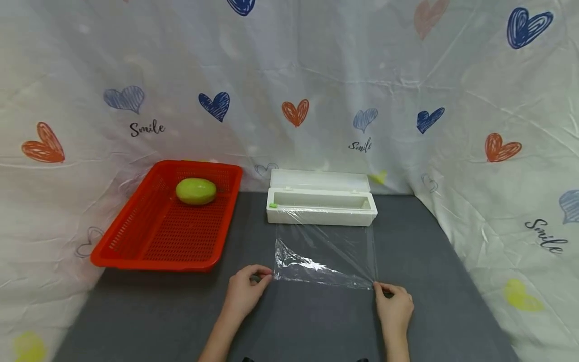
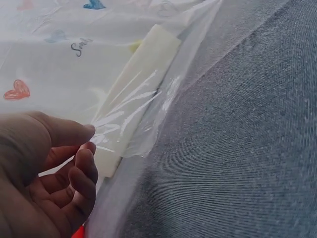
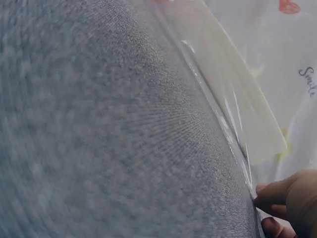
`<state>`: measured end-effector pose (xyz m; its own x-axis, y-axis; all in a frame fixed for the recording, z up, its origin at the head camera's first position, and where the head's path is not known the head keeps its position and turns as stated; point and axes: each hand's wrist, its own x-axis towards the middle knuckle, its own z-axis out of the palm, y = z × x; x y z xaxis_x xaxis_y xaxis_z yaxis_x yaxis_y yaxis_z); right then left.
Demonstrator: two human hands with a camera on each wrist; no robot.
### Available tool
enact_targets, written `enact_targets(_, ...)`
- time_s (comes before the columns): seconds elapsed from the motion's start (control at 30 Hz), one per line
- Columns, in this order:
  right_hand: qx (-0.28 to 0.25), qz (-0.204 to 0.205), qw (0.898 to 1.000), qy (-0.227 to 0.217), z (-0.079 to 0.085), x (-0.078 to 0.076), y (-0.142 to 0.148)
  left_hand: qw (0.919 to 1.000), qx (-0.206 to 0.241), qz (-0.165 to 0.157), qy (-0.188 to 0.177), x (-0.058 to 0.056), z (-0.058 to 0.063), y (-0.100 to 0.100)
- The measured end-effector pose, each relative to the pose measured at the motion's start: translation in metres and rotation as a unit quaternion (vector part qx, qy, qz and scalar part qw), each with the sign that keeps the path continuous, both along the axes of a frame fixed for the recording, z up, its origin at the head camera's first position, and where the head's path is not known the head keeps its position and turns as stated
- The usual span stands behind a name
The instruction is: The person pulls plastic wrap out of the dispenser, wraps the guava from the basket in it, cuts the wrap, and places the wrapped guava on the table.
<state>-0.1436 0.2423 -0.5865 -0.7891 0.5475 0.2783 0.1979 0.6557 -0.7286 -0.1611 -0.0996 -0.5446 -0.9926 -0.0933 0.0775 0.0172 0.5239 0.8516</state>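
Observation:
A sheet of clear plastic wrap (image 1: 325,254) stretches over the table from a white wrap dispenser box (image 1: 322,217), whose lid (image 1: 320,180) stands raised at the back. My left hand (image 1: 246,289) pinches the near left corner of the wrap between thumb and forefinger. At the near right corner my right hand (image 1: 394,306) pinches the film the same way. In the left wrist view the left hand (image 2: 54,173) holds the film, creased and shiny, before the box. Part of the right hand (image 3: 292,203) shows in its own wrist view, at the film's edge.
A red plastic basket (image 1: 158,264) stands at the left with a yellow-green oval fruit (image 1: 196,191) in it. A small green piece (image 1: 273,205) sits on the box's left front edge. A white curtain (image 1: 253,65) with printed hearts hangs behind the grey table (image 1: 307,327).

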Motion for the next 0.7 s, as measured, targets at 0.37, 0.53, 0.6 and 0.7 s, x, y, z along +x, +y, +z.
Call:
enact_targets(0.37, 0.020, 0.028, 0.998, 0.055, -0.007, -0.003, 0.000, 0.9986, 0.027, -0.035, 0.030, -0.001, 0.025, -0.003)
enact_targets(0.53, 0.043, 0.049, 0.996, 0.063, -0.012, -0.002, 0.001, 0.9975, 0.045, -0.044, 0.031, -0.001, 0.037, -0.009)
enact_targets(0.6, 0.043, 0.055, 0.996, 0.054, -0.012, -0.003, 0.001, 0.9973, 0.049, -0.042, 0.034, -0.004, 0.041, -0.013)
enact_targets(0.7, 0.034, 0.054, 0.997, 0.044, -0.011, -0.005, 0.002, 0.9965, 0.052, -0.037, 0.054, -0.009, 0.049, -0.019)
